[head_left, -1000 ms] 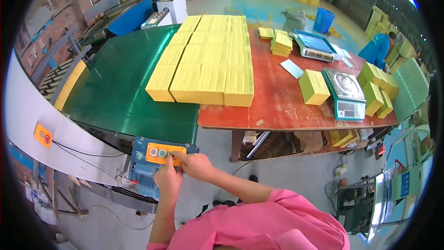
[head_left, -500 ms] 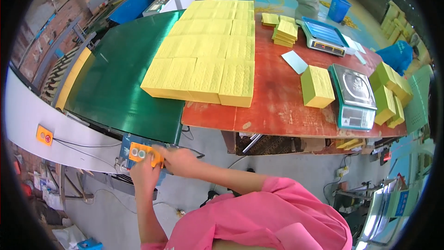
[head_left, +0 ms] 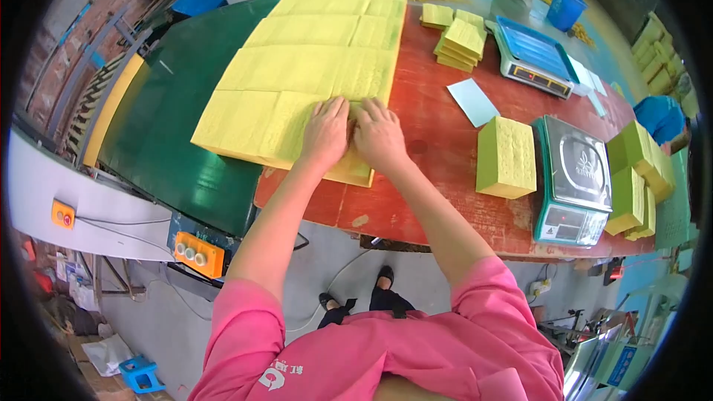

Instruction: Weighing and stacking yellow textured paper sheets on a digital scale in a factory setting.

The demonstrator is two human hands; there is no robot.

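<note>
At the left, the green conveyor belt (head_left: 174,119) extends behind an orange three-button control box (head_left: 199,254), which neither hand touches. The large block of yellow embossed paper stacks (head_left: 297,67) lies in adjoining rows across the belt's right side and the red table (head_left: 438,178). At its near right end, the left hand (head_left: 327,131) and right hand (head_left: 379,132) rest side by side, palms down, fingers bent over the paper; whether they grip or only press cannot be told. Farther right, one separate yellow stack (head_left: 507,160) stands upright, just beside a digital scale (head_left: 573,178) with a bare metal platform. Beyond the scale, several more stacks (head_left: 635,178) are grouped at the table's right end. Judged from this layout, part of the paper is already set apart, while the large block appears mostly undivided, its front row only now in hand.
</note>
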